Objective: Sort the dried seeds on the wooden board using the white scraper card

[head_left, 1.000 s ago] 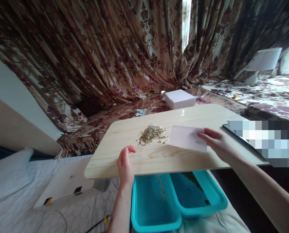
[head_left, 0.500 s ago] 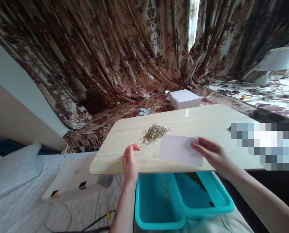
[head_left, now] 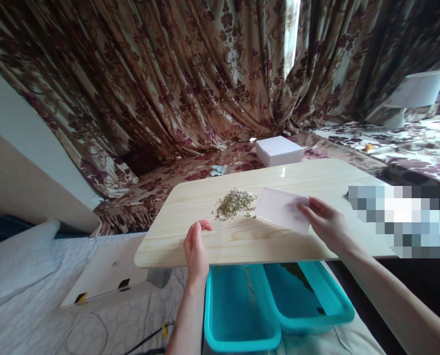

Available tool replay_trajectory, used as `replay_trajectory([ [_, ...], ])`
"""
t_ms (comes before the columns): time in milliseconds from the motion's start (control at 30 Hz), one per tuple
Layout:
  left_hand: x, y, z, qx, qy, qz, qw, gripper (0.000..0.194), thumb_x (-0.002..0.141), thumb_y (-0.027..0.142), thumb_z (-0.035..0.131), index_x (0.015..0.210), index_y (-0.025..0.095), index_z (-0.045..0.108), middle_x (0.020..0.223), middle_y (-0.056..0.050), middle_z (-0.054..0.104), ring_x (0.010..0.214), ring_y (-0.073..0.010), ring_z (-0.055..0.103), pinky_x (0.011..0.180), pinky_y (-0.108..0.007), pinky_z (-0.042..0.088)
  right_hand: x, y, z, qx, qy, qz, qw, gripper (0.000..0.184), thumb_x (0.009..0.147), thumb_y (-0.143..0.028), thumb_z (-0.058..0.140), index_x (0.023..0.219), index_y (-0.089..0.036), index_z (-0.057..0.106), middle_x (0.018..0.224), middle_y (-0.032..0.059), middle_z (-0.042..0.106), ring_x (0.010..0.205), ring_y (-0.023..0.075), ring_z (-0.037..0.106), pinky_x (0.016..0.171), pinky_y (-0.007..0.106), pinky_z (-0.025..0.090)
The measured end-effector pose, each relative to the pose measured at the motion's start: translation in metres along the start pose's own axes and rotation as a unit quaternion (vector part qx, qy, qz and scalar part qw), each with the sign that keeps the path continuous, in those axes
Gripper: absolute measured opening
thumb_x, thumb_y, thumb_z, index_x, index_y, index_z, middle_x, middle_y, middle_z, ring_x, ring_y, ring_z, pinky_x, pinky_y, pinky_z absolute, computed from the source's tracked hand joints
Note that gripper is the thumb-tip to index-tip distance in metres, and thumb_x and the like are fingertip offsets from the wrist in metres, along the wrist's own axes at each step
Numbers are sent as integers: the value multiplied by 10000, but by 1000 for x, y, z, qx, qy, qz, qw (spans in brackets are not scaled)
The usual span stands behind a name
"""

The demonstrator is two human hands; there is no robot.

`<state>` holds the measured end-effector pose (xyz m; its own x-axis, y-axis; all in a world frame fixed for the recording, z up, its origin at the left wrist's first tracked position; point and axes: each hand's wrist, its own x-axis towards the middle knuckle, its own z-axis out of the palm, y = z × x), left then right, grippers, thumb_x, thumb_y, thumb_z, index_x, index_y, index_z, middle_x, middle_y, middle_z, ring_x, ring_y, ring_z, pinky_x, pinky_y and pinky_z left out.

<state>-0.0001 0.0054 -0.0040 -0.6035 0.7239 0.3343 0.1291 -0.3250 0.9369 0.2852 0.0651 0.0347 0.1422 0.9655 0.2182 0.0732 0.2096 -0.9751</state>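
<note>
A small heap of mixed green and pale grains (head_left: 235,203), seed-like in size, lies on the light wooden tabletop (head_left: 190,246). My right hand (head_left: 327,222) pinches the right end of a thin white card (head_left: 282,208) between thumb and fingers. The card slants just right of the heap, its left end close to a few stray grains. My left hand (head_left: 197,246) is at the front edge of the tabletop, below and left of the heap. Its fingers curve loosely to the right, with nothing visible in them.
Two turquoise tubs (head_left: 242,342) stand under the front edge; the right one has dark green stuff inside. Behind the tabletop sits a white box (head_left: 280,152). A white panel (head_left: 101,271) and cables lie on the bed at left. A lamp (head_left: 414,93) stands far right.
My right hand has moved the white card slightly right and away from me, and its tilt has changed. A few grains now show near its left end. My left hand stays almost in place.
</note>
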Motion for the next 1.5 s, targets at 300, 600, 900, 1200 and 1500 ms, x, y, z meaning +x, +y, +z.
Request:
replay_trajectory([
  [300, -1, 1, 0, -9, 0, -2, 1000, 382, 868, 504, 482, 813, 177, 672, 750, -35, 668, 894, -200, 632, 941, -365, 450, 8, -9, 4, -11, -38, 6, 999, 186, 673, -381, 706, 767, -229, 658, 802, 33, 739, 747, 197, 683, 645, 280, 549],
  [600, -1, 1, 0, -8, 1, -2, 1000, 382, 868, 508, 485, 829, 178, 674, 752, -36, 670, 893, -200, 633, 943, -367, 450, 8, -14, 2, -6, -45, 7, 999, 207, 645, -386, 732, 748, -219, 667, 767, 30, 732, 704, 178, 665, 601, 251, 531],
  [900, -1, 0, -1, 6, 1, 3, 1000, 382, 880, 501, 461, 837, 183, 669, 761, -35, 673, 888, -198, 635, 937, -368, 453, 8, -14, 2, -10, -44, 10, 999, 241, 629, -420, 743, 738, -219, 663, 759, 27, 729, 715, 181, 670, 616, 255, 541],
  [1200, -1, 0, 0, -4, 1, 3, 1000, 372, 875, 498, 478, 829, 182, 670, 759, -35, 668, 897, -198, 632, 945, -366, 449, 8, -14, -6, -23, -34, 16, 999, 223, 656, -383, 719, 805, -220, 688, 779, 28, 739, 725, 181, 681, 622, 252, 550],
  [1500, -2, 3, 0, -2, 2, 0, 1000, 381, 870, 508, 479, 829, 181, 670, 759, -38, 670, 898, -203, 634, 944, -372, 449, 10, -17, 3, -13, -50, 0, 999, 245, 631, -427, 749, 746, -224, 673, 773, 34, 743, 715, 202, 679, 599, 276, 553],
])
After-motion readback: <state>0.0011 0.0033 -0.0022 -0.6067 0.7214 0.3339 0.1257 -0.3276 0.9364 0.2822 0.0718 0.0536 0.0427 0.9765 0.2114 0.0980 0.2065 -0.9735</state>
